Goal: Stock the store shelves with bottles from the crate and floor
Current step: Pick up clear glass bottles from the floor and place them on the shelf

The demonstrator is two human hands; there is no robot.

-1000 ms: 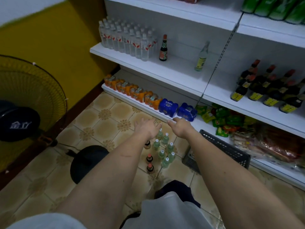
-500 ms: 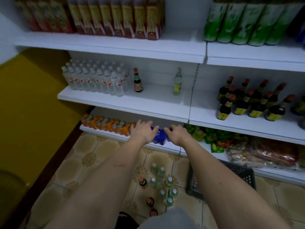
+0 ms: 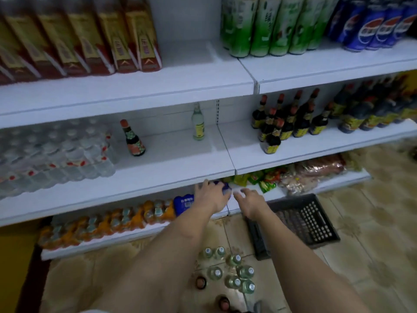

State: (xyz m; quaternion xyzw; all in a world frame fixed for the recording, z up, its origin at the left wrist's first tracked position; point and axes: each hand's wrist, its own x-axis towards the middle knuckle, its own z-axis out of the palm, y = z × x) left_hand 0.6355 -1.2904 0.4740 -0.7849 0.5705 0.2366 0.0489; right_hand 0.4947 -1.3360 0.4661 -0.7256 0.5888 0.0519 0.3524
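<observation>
Several clear green-capped bottles (image 3: 228,271) and a few dark red-capped ones (image 3: 200,283) stand on the tiled floor between my forearms. The black plastic crate (image 3: 302,222) lies tilted on the floor to their right, against the bottom shelf (image 3: 126,236). My left hand (image 3: 211,197) is on that shelf, fingers curled over a blue wrapped bottle pack (image 3: 225,189). A second blue pack (image 3: 184,203) sits just left of it. My right hand (image 3: 249,201) hovers beside it with spread fingers, holding nothing.
The middle shelf (image 3: 176,168) holds wrapped water bottles (image 3: 52,154), one dark sauce bottle (image 3: 134,141), one clear yellow-labelled bottle (image 3: 198,125) and dark bottles (image 3: 284,125) at the right. Orange drink packs (image 3: 101,222) and snack bags (image 3: 266,180) fill the bottom shelf.
The view has tilted up and closer to the shelves. Both hands moved from above the floor bottles onto the bottom shelf, and the left hand now rests on the blue pack.
</observation>
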